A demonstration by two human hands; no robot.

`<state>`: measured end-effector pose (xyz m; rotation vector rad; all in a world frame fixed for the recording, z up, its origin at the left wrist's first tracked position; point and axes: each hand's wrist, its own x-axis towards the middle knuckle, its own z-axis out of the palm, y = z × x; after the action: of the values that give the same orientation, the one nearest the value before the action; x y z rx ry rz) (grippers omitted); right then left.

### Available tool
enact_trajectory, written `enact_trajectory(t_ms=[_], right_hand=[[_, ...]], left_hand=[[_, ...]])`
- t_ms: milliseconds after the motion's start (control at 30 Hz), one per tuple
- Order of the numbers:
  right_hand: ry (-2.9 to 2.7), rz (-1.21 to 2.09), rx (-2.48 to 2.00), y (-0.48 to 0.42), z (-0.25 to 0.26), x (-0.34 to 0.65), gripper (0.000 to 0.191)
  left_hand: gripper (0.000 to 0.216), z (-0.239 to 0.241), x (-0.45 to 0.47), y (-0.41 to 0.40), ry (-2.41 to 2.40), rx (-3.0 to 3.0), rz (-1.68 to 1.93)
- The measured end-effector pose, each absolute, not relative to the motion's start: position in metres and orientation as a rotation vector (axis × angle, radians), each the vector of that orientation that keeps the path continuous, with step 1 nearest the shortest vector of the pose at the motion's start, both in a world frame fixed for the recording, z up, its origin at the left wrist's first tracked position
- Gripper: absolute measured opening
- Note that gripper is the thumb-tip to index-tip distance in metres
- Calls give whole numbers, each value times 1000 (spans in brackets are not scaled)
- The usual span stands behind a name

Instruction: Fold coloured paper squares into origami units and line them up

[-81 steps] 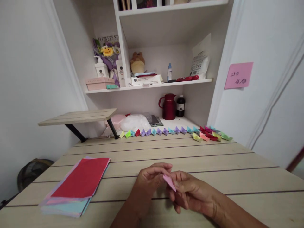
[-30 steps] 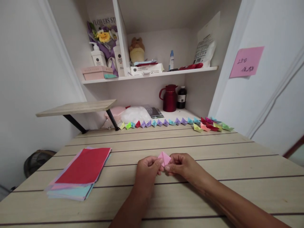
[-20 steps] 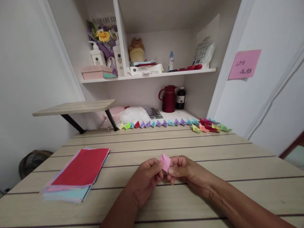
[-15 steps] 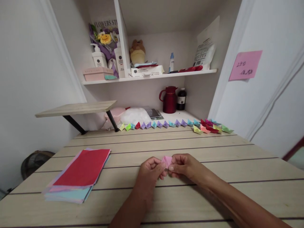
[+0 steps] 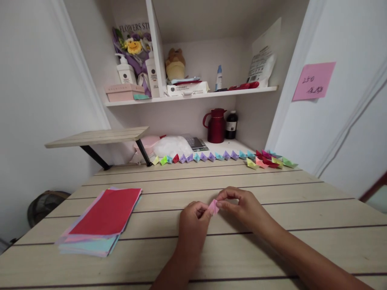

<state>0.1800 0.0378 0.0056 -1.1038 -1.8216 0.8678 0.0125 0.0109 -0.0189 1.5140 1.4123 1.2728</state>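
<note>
A small folded piece of pink paper [image 5: 214, 207] is held between my two hands, above the middle of the table near me. My left hand [image 5: 196, 217] pinches its left corner between thumb and fingers. On the other side, my right hand [image 5: 238, 203] grips the paper's upper right edge with thumb and forefinger. A diagonal fold line shows on the face of the paper. Folded paper boats [image 5: 211, 157] in several colours stand in a row along the table's back edge, with a cluster of more boats [image 5: 270, 160] at the right end.
A stack of coloured paper sheets, red on top [image 5: 105, 211], lies at the left. Behind it stands a small raised shelf [image 5: 99, 136] on black legs. A red jug [image 5: 216, 125] and a dark bottle [image 5: 231, 125] stand in the cabinet under the white shelf [image 5: 193, 96].
My right hand has risen slightly and now grips the paper higher, its fingers more arched. The pink paper has turned and looks narrower. My left hand has shifted a little to the right.
</note>
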Motion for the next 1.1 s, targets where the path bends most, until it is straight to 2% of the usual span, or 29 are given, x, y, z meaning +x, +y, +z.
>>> enact_trajectory(t_ms=[133, 267, 600, 867, 1000, 1100], right_hand=[[-1865, 815, -1156, 37, 6, 180, 14], [-1922, 758, -1170, 35, 6, 178, 13], [-1952, 775, -1137, 31, 8, 175, 10], [-1977, 789, -1092, 28, 7, 173, 10], [-1932, 805, -1056, 28, 5, 171, 3], [-1904, 820, -1038, 26, 4, 169, 10]], left_hand=[[9, -26, 13, 13, 1508, 1695, 1384], [20, -25, 12, 13, 1559, 1703, 1530], [8, -16, 12, 9, 1465, 1677, 1455], [8, -21, 14, 13, 1541, 1726, 1424], [8, -23, 14, 13, 1588, 1772, 1426], [10, -22, 14, 12, 1627, 1822, 1411]])
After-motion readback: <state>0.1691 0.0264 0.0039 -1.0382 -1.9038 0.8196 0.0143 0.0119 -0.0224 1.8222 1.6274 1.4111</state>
